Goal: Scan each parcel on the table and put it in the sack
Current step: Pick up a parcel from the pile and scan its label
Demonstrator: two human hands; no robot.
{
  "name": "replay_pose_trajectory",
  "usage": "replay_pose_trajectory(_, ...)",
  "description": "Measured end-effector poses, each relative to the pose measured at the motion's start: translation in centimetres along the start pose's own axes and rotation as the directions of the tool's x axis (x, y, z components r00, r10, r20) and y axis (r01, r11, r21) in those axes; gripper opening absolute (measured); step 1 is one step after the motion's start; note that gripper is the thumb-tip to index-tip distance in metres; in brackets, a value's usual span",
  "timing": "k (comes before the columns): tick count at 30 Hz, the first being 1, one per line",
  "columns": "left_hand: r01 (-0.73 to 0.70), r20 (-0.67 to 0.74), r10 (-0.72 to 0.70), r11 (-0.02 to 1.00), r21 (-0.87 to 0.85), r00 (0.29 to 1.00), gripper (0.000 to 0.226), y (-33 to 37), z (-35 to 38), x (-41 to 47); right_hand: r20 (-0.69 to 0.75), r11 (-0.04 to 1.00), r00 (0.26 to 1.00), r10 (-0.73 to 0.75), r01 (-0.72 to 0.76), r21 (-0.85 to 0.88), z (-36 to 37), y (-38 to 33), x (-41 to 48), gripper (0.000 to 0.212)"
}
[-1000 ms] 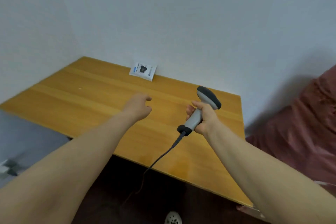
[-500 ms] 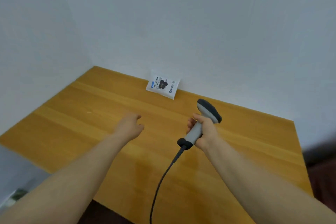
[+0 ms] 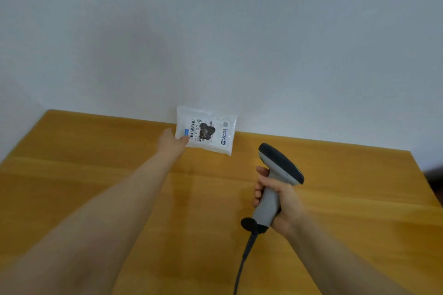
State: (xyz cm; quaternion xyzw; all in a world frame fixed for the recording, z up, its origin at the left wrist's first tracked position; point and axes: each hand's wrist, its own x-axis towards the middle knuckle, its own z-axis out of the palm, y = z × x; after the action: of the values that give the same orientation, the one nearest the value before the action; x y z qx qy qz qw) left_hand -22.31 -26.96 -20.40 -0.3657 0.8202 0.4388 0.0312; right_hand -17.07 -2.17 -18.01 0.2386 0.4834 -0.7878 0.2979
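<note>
Nearest me, the person's right hand (image 3: pixel 286 201) is wrapping its fingers round the handle of a grey handheld barcode scanner (image 3: pixel 279 170) with a dark head, holding it above the yellow wooden surface (image 3: pixel 347 199), its black cable (image 3: pixel 244 256) trailing down toward the near edge. Farther off, the left hand (image 3: pixel 173 142) is pinching the left edge of a white plastic parcel (image 3: pixel 211 133) with a printed barcode label, at the surface's far edge against the white wall (image 3: pixel 239 43).

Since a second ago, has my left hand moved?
Yes. The left hand went forward across the table toward the wall and now holds the parcel by its left edge.
</note>
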Motion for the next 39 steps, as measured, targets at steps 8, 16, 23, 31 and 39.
replay_pose_trajectory(8,0.05,0.101,-0.042,0.996,-0.079,0.994,0.067,-1.1,1.9,7.5,-0.079,0.998,0.996,-0.038,0.034,-0.045,0.7,1.3,2.4,0.034)
replay_pose_trajectory(16,-0.066,0.199,0.119,0.965,-0.254,0.973,0.041,0.1,-0.6,2.4,-0.044,0.975,0.994,-0.1,0.089,-0.203,0.6,0.0,-0.9,0.021)
replay_pose_trajectory(23,-0.24,0.11,0.254,0.962,-0.127,0.961,0.021,2.2,-6.9,-7.3,0.118,0.837,0.975,-0.188,0.222,-0.5,0.3,-0.6,-8.4,0.022)
replay_pose_trajectory(31,-0.242,0.053,0.243,0.97,-0.025,0.969,0.013,1.6,-7.8,-20.2,0.255,0.634,0.952,-0.168,0.302,-0.712,-3.5,1.2,-17.9,0.013)
replay_pose_trajectory(39,-0.217,-0.081,0.221,0.975,0.053,0.972,0.012,1.2,-9.4,-26.8,0.327,0.545,0.933,-0.151,0.354,-0.76,-5.5,2.3,-24.0,0.013)
